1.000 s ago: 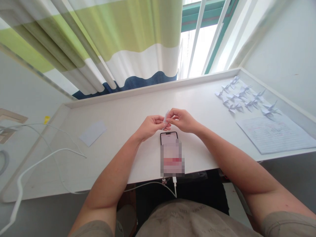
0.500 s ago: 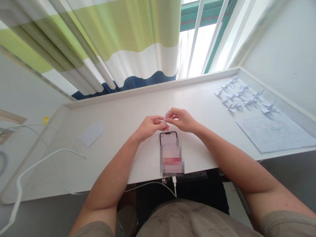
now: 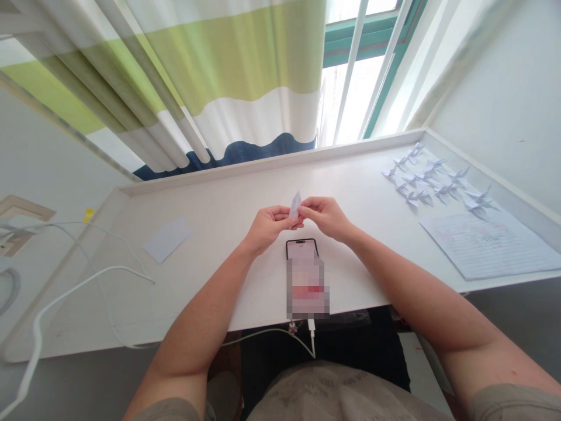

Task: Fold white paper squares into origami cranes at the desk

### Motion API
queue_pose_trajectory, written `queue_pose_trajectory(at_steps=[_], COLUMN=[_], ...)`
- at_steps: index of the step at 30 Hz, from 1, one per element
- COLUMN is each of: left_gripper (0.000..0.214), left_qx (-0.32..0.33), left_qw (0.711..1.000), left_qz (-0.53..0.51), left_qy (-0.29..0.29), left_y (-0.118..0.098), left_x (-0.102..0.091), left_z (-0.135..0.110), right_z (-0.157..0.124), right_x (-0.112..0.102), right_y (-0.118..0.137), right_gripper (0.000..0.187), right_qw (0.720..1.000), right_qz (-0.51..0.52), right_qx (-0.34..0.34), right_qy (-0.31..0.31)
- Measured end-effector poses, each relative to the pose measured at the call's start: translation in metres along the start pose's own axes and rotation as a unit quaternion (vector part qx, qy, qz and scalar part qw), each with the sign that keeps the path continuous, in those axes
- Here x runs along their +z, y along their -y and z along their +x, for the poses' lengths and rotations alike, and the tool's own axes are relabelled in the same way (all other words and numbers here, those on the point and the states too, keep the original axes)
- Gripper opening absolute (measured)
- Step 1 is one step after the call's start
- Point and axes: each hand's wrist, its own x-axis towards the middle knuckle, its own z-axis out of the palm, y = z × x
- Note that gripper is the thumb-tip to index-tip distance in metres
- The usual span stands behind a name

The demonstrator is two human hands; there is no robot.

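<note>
A small folded piece of pale paper (image 3: pixel 295 204) stands up between my two hands above the white desk (image 3: pixel 228 234). My left hand (image 3: pixel 267 225) pinches its lower edge with thumb and fingertips. My right hand (image 3: pixel 326 216) pinches the same piece from the right side. Both hands hover just beyond a phone (image 3: pixel 304 275) that lies flat near the desk's front edge, its cable plugged in at the bottom.
Several folded paper cranes (image 3: pixel 432 181) lie at the far right, with a lined printed sheet (image 3: pixel 491 242) in front of them. A blank paper slip (image 3: pixel 167 238) rests at the left. White cables (image 3: pixel 87 280) trail off the desk's left end. A striped curtain (image 3: pixel 197 88) hangs behind.
The folded paper now stands a little higher and more upright between my fingertips. The camera has tilted slightly; both hands stay in the same place.
</note>
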Motion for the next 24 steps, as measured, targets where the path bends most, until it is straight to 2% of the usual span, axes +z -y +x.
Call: queue_pose_trajectory(at_steps=[6,12,18,24], left_gripper=[0.047,0.048,0.046,0.045], left_qx=[-0.001,0.008,-0.018,-0.012], left_qw=[1.0,0.999,0.999,0.997], left_qz=[0.014,0.032,-0.04,-0.067], left_qy=[-0.012,-0.024,0.007,0.024], left_y=[-0.001,-0.002,0.001,0.003], left_x=[0.005,0.004,0.002,0.006], left_z=[-0.002,-0.002,0.001,0.002], right_z=[-0.002,-0.004,-0.007,-0.013], right_x=[0.005,0.007,0.015,0.02], right_y=[0.002,0.003,0.003,0.011], right_gripper=[0.023,0.02,0.023,0.024], right_qw=[0.999,0.997,0.995,0.985], right_qz=[-0.031,-0.062,-0.048,-0.091], right_qx=[-0.008,-0.021,-0.066,-0.115], right_qy=[-0.026,-0.033,-0.065,-0.088])
